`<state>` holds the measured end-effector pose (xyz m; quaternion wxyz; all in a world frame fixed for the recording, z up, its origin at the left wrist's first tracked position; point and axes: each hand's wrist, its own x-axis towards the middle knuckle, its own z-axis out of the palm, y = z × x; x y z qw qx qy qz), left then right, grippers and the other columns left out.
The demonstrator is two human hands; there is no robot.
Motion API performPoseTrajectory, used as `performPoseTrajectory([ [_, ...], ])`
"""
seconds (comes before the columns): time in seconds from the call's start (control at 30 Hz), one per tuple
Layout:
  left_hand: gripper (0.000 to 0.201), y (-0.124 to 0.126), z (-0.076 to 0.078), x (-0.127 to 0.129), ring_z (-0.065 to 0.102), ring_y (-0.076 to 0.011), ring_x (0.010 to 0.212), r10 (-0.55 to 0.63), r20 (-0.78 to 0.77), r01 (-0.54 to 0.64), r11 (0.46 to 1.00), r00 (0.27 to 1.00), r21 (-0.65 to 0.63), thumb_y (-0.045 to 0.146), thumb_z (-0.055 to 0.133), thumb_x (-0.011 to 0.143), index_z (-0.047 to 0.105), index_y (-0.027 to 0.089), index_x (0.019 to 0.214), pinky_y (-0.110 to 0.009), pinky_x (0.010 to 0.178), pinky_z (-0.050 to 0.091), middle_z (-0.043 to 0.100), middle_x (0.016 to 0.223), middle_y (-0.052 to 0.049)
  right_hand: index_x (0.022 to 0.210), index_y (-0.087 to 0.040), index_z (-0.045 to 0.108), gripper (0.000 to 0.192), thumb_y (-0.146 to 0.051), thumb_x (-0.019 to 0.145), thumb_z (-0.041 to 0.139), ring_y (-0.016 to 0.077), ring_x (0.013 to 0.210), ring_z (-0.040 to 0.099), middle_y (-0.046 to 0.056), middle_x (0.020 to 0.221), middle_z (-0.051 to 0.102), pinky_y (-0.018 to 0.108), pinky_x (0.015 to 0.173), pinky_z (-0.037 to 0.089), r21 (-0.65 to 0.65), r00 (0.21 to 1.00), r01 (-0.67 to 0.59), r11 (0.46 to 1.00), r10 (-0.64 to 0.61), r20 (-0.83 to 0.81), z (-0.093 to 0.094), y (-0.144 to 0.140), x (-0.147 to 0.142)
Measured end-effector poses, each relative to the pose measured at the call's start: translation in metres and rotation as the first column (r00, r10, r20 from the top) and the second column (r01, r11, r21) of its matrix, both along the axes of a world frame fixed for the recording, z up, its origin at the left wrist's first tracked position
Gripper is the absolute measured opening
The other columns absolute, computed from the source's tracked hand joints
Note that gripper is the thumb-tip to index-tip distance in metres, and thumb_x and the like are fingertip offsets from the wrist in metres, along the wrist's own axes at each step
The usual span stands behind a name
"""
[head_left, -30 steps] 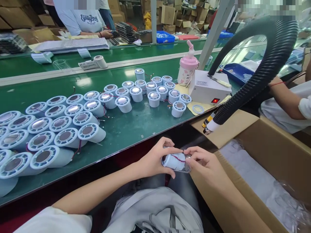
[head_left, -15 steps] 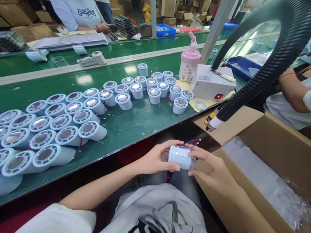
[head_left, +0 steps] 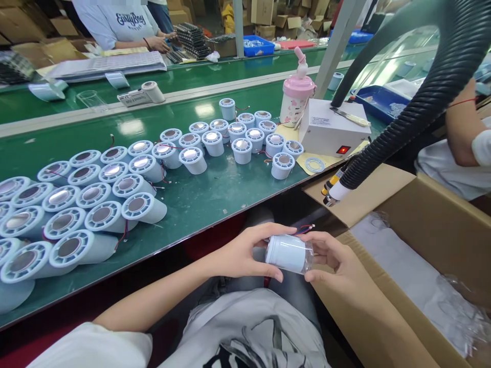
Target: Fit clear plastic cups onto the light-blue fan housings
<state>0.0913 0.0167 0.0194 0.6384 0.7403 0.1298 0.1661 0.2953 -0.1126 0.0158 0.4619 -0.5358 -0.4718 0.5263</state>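
Above my lap I hold a light blue cylindrical housing (head_left: pixel 287 251) lying on its side. My left hand (head_left: pixel 251 253) is closed around its wider rim end, thumb in front and fingers over the top. At the other end, a clear plastic sleeve (head_left: pixel 309 257) surrounds the housing and sticks out past it. My right hand (head_left: pixel 337 258) grips this clear end between thumb and fingers. Thin red wires with a small white connector (head_left: pixel 312 226) stick up behind the housing. Many similar blue housings (head_left: pixel 143 207) stand in rows on the green bench, with round metallic discs facing up.
A white box (head_left: pixel 333 128) with a lit red switch and a black corrugated hose (head_left: pixel 406 122) stands at right. An open carton (head_left: pixel 383 271) holds clear plastic pieces beside my right arm. A pink cup (head_left: pixel 297 97) stands behind. Across the belt, a person (head_left: pixel 123 25) works.
The housing has turned in my hands, and more of the clear sleeve shows at its right end. My right fingers have shifted right, off the blue body towards the clear end.
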Motion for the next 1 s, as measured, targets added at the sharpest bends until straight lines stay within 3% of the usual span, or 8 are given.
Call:
performPoseTrajectory([
  [0.2, 0.077, 0.002, 0.000, 0.001, 0.052, -0.0280, 0.124, -0.027, 0.018, 0.025, 0.996, 0.999, 0.084, 0.029, 0.084, 0.066, 0.051, 0.029, 0.135, -0.040, 0.100, 0.048, 0.055, 0.134, -0.011, 0.116, -0.027, 0.055, 0.047, -0.038, 0.076, 0.078, 0.0199, 0.094, 0.063, 0.005, 0.111, 0.065, 0.033, 0.082, 0.053, -0.064, 0.985, 0.005, 0.998, -0.016, -0.171, -0.004, 0.001, 0.000],
  [0.6, 0.078, 0.003, -0.005, -0.002, 0.048, -0.0283, 0.130, -0.064, 0.065, 0.052, 0.984, 0.996, 0.172, 0.026, 0.083, 0.068, 0.048, 0.029, 0.137, -0.042, 0.106, 0.043, 0.054, 0.137, -0.011, 0.104, -0.020, 0.053, 0.050, -0.057, 0.076, 0.071, 0.0150, 0.062, 0.067, 0.000, 0.076, 0.067, 0.026, 0.057, 0.056, -0.225, 0.950, 0.039, 0.973, -0.106, -0.293, -0.006, 0.006, -0.007],
  [0.87, 0.077, 0.005, -0.003, -0.002, 0.049, -0.0273, 0.130, -0.076, 0.118, 0.044, 0.965, 0.990, 0.260, 0.025, 0.083, 0.068, 0.049, 0.029, 0.137, -0.041, 0.109, 0.039, 0.053, 0.139, -0.011, 0.090, -0.019, 0.049, 0.051, -0.068, 0.080, 0.058, 0.0112, 0.042, 0.062, -0.003, 0.053, 0.063, 0.015, 0.038, 0.046, -0.312, 0.942, -0.011, 0.950, -0.095, -0.322, -0.010, 0.009, -0.013],
  [1.0, 0.079, 0.006, -0.003, -0.002, 0.047, -0.0269, 0.132, -0.088, 0.125, 0.049, 0.957, 0.988, 0.287, 0.023, 0.083, 0.068, 0.048, 0.030, 0.138, -0.041, 0.111, 0.037, 0.051, 0.142, -0.011, 0.082, -0.019, 0.049, 0.061, -0.078, 0.070, 0.058, 0.0095, 0.037, 0.059, 0.000, 0.056, 0.067, 0.012, 0.032, 0.041, -0.392, 0.911, -0.033, 0.919, -0.134, -0.390, -0.006, 0.011, -0.019],
])
